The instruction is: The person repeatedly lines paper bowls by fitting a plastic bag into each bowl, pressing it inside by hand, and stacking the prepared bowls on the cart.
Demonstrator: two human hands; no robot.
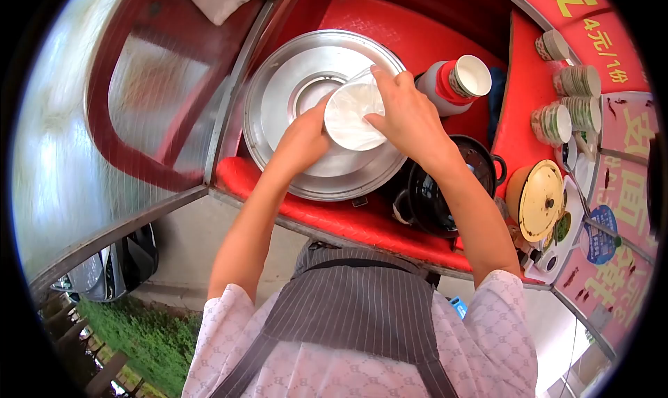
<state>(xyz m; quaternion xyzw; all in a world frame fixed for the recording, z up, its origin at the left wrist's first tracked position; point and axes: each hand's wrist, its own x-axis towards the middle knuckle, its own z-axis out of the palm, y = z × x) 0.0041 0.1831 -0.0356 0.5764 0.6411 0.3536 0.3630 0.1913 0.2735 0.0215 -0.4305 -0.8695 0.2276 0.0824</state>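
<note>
Above a large round metal lid [271, 92], both hands are on a white round container [353, 118] that looks wrapped in thin clear plastic. My left hand [306, 139] curls its fingers against the container's left side. On the right, my right hand [409, 116] holds it, thumb on the face and fingers at the upper edge. The container's far side is hidden. Just right of my right hand stands a grey and red bottle [440, 90] with stacked paper cups [473, 76] at its top.
A black pot [435, 200] sits below my right forearm. Further right are a pot with a cream lid [541, 201], several stacks of paper cups [581, 81] and a ladle [581, 189]. A metal-framed clear panel [153, 99] borders the red counter [376, 15] on the left.
</note>
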